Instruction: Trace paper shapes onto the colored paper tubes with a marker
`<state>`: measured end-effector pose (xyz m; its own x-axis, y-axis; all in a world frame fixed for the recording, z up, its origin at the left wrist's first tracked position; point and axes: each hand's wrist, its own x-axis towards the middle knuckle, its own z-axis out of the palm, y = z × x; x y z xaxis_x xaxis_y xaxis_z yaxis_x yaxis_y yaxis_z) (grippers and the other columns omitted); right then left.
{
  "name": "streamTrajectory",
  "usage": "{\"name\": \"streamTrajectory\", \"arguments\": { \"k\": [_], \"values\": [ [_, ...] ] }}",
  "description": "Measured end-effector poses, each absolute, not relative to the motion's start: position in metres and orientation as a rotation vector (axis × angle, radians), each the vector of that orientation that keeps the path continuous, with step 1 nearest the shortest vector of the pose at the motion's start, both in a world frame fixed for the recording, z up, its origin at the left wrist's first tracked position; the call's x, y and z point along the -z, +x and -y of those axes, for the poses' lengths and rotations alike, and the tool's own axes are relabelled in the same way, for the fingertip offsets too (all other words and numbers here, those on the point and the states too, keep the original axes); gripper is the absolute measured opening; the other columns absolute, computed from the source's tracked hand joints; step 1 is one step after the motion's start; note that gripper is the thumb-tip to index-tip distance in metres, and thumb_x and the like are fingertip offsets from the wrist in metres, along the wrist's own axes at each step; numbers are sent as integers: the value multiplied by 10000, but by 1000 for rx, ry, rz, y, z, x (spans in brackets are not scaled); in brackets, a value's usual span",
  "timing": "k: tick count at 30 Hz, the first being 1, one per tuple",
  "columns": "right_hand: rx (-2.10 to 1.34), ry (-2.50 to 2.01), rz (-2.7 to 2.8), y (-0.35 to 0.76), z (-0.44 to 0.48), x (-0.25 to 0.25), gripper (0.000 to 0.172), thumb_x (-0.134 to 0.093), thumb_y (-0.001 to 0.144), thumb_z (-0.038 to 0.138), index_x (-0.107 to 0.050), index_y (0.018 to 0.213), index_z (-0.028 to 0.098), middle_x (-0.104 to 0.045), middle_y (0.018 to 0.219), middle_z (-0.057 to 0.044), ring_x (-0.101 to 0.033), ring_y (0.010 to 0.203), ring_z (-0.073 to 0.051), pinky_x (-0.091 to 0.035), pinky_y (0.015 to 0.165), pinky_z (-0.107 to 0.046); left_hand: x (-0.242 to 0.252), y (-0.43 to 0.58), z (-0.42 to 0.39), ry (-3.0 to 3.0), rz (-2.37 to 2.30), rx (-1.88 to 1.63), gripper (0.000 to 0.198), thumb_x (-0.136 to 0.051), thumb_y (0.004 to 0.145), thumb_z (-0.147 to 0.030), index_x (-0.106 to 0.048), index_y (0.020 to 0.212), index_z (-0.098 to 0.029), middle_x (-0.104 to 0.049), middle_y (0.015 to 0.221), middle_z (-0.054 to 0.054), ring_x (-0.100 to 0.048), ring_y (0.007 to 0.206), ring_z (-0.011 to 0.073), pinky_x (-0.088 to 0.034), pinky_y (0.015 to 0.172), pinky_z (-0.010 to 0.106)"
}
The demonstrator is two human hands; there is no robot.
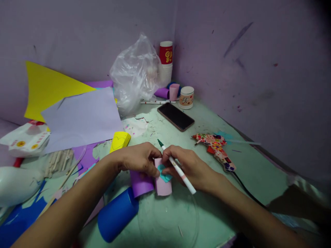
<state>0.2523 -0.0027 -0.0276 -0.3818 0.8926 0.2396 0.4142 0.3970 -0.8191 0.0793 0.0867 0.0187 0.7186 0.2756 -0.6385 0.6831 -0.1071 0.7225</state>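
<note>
My right hand (pixel 184 162) is closed round an uncapped white marker (pixel 182 175) with a dark green tip, and its fingertips also reach the edge of a teal paper cutout (pixel 165 175). That cutout lies against the front of a pink paper tube (pixel 163 188). My left hand (pixel 141 159) is closed at the pink tube, with its thumb at the cutout's left edge. Under this hand stands a purple tube (pixel 143 186), touching or nearly touching the pink one. A blue tube (pixel 117 215) lies tilted in front. Behind my left wrist sits a yellow piece (pixel 120 141) with a drawn heart.
A patterned glue gun (pixel 216 146) with a black cord lies right. A phone (pixel 176 116), decorated cup (pixel 186 98) and plastic bag (pixel 137 75) stand or lie behind. Paper sheets (pixel 85 113), small sticks (pixel 59 162) and a white bottle (pixel 19 186) occupy the left.
</note>
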Motion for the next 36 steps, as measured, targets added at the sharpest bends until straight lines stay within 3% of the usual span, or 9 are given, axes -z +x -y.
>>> {"name": "streamTrajectory", "arguments": {
  "k": [8,14,20,29,36],
  "values": [
    [-752,-1127,1953,253,5,33,153,-644,812,221,-504,869,197,-606,826,-15,-539,748,-155,-419,705,-289,-17,84,-79,1749,-916,383,55,-586,595,-203,-566,629,-165,-412,510,-66,-331,483,91,-228,458,246],
    [-1016,-1238,1855,266,3,33,415,-760,673,253,-494,989,210,-576,951,-28,-530,841,-187,-420,727,-302,-20,86,-76,1637,-975,347,39,-567,578,-183,-552,608,-163,-414,505,-71,-339,479,84,-226,457,235],
    [-1296,-1132,1774,264,-7,46,389,-764,665,194,-485,936,211,-523,748,49,-482,651,-115,-357,587,-227,-21,87,-76,1669,-999,400,70,-569,596,-191,-583,654,-153,-404,508,-74,-335,477,83,-220,454,237],
    [-1280,-1097,1767,265,-11,50,380,-770,673,231,-483,920,205,-511,740,52,-462,650,-113,-351,597,-228,-22,89,-70,1854,-1058,365,164,-621,630,-256,-592,763,-164,-441,559,-72,-382,520,98,-270,473,237],
    [-1280,-1112,1807,264,-10,45,364,-751,666,181,-481,909,200,-498,727,56,-455,640,-113,-344,579,-226,-16,85,-71,1748,-1027,346,126,-604,637,-285,-546,654,-174,-398,501,-81,-319,473,83,-220,455,241]
  ]
}}
